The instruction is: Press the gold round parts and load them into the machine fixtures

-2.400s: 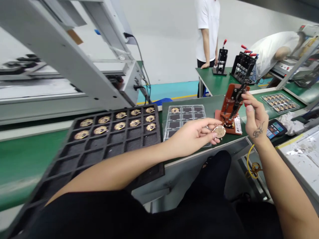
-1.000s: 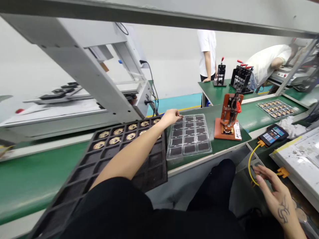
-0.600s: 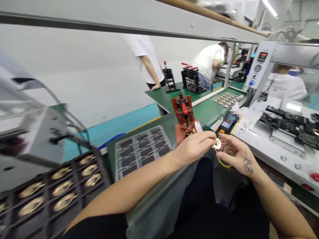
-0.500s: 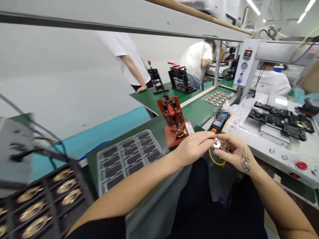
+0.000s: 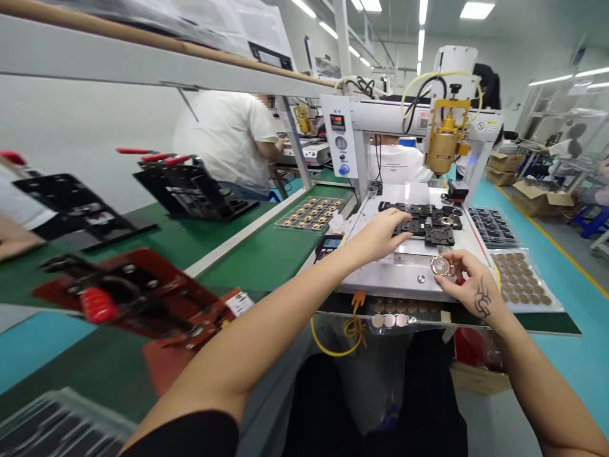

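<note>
A round watch case (image 5: 441, 266) with a rose-gold rim and pale face is pinched between thumb and fingers of my right hand (image 5: 469, 285), in front of the white machine bed (image 5: 375, 273). My left hand (image 5: 383, 233) reaches over the bed, thumb and fingers apart. Its fingertips are at the left side of the black fixtures (image 5: 438, 236); whether they touch I cannot tell. A round gold part (image 5: 447, 221) sits in one fixture.
A gold dispensing head (image 5: 445, 146) hangs from the machine's gantry. Left stands a red toggle-clamp jig (image 5: 190, 324); behind it are black clamp jigs (image 5: 190, 187). A tray of gold parts (image 5: 311, 212) lies on the green bench. Round discs (image 5: 521, 279) lie at right. People work beyond.
The view has swung right. My left hand has left the watch case and moved to the fixtures on the machine. My right hand has carried the watch case over to the machine's front.
</note>
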Motion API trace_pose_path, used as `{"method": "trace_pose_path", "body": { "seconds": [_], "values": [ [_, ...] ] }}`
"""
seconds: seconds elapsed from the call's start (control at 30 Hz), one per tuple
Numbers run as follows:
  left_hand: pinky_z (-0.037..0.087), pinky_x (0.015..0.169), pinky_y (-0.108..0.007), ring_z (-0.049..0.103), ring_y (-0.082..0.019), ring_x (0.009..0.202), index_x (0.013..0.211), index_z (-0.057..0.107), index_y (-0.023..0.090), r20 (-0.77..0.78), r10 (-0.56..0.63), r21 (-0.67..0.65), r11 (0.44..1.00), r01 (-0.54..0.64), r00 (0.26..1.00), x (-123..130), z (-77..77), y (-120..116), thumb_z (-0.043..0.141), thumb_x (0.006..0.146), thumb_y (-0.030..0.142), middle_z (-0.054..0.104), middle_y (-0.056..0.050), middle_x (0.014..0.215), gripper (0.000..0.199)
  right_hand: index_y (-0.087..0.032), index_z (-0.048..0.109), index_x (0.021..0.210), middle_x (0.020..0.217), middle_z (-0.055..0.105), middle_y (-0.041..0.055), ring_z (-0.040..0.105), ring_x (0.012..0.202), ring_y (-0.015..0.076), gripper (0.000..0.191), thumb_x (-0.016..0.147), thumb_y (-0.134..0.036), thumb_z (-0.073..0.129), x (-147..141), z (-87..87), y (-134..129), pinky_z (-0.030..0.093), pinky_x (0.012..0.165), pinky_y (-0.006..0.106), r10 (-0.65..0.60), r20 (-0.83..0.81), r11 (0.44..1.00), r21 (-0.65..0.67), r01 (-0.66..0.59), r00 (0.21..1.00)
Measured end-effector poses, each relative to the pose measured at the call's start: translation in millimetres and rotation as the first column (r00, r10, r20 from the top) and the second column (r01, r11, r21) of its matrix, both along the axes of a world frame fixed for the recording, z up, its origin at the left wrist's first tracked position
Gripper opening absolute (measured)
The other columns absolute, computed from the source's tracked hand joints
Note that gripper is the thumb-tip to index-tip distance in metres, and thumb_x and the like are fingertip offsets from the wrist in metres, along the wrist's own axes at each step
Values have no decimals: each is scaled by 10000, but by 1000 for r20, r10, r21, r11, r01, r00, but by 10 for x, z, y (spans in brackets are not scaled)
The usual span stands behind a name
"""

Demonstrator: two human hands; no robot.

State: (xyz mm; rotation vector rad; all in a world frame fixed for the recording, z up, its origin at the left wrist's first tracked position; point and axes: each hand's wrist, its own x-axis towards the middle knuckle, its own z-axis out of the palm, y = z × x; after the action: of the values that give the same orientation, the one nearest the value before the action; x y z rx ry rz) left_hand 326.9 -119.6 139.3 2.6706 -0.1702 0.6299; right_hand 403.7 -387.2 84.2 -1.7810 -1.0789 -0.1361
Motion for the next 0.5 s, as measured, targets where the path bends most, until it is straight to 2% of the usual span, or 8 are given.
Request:
{"method": "trace_pose_path", "body": {
  "seconds": [0.07,0.1,0.2,0.27,0.37,0.5],
  "values": [
    [533,1147,-406,686,-279,1285,1388,681,131,-158,35,37,999,-29,987,624,109,-133,645,1042,307,730,-164,1381,390,-231,709,1199,890,669,20,571,716,184,364,886,-381,819,121,23,-183,530,683,343,-73,17,997,23,72,997],
    [531,1134,-396,691,-284,1270,1381,691,109,-190,39,54,998,-29,981,904,142,-208,643,1042,331,739,-176,1366,408,-232,706,1219,897,673,21,572,724,186,377,893,-387,817,160,31,-272,533,699,350,-102,20,994,34,101,995],
    [522,1115,-400,689,-333,1265,1255,769,91,-271,57,105,994,-29,961,1542,173,-373,741,958,409,763,-201,1311,436,-229,706,1250,935,703,40,585,735,191,415,903,-422,827,227,31,-559,543,698,356,-167,6,985,46,166,986],
    [542,1053,-377,721,-333,1180,1113,818,120,-348,67,133,991,-22,935,1800,174,-396,812,877,455,809,-170,1171,410,-225,710,1258,954,716,54,588,724,188,442,906,-462,834,268,22,-755,549,671,349,-203,-21,978,49,204,979],
    [561,941,-338,750,-294,1002,957,840,156,-455,70,154,988,1,887,2029,210,-364,859,788,498,823,-106,934,382,-221,716,1267,926,712,54,587,709,185,485,911,-530,832,395,26,-961,548,648,340,-267,-52,961,63,270,962],
    [561,920,-370,744,-339,980,909,849,128,-504,85,178,984,7,860,2204,300,-414,914,632,450,810,-130,884,430,-213,720,1243,910,719,55,608,723,193,525,884,-574,847,727,86,-906,544,640,337,-277,-65,959,50,280,959]
  ]
}}
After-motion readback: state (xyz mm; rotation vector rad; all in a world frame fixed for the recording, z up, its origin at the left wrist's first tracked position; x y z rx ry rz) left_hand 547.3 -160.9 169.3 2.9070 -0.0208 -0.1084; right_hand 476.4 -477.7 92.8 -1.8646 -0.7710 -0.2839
